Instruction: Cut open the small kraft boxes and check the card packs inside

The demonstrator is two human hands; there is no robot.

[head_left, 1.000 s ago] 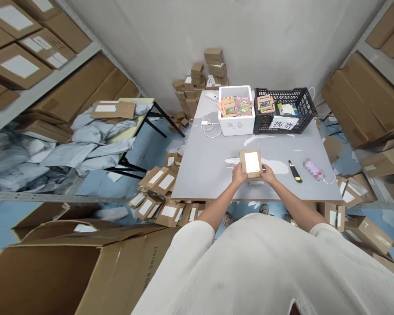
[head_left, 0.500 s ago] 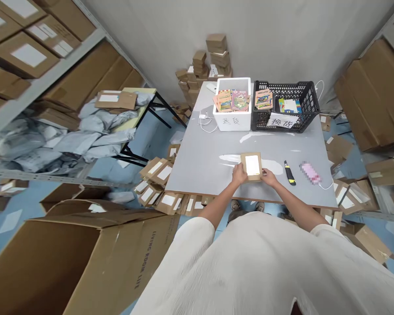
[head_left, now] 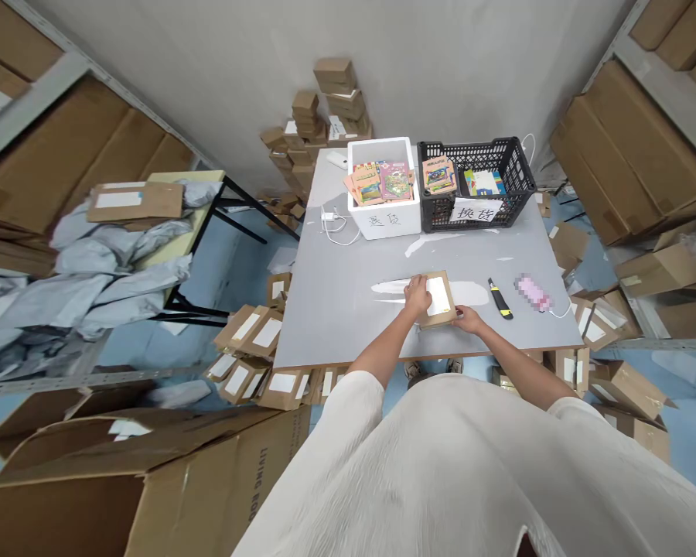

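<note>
A small flat cardboard box (head_left: 439,296) with a white label on top lies near the front edge of the grey table (head_left: 325,309). My left hand (head_left: 417,295) lies over the box's left side, its fingers reaching onto the label and gripping it. The lower right corner of the box is held by my right hand (head_left: 468,319), with fingers closed at the edge; part of those fingers is hidden. Right of this hand lies a black and yellow box cutter (head_left: 499,299). Further right is a pink, pixelated object (head_left: 533,293) with a white cable.
At the table's back stand a white foam box (head_left: 391,224) and a black plastic crate (head_left: 519,205), both holding colourful booklets or packs. Cardboard boxes (head_left: 335,77) are stacked by the wall. Grey mail bags (head_left: 145,282) cover a side table at left. A large open carton (head_left: 209,480) stands front left.
My left hand has moved from the box's left edge up over its top. The box has turned slightly. My view has shifted, so the surroundings sit differently in the picture.
</note>
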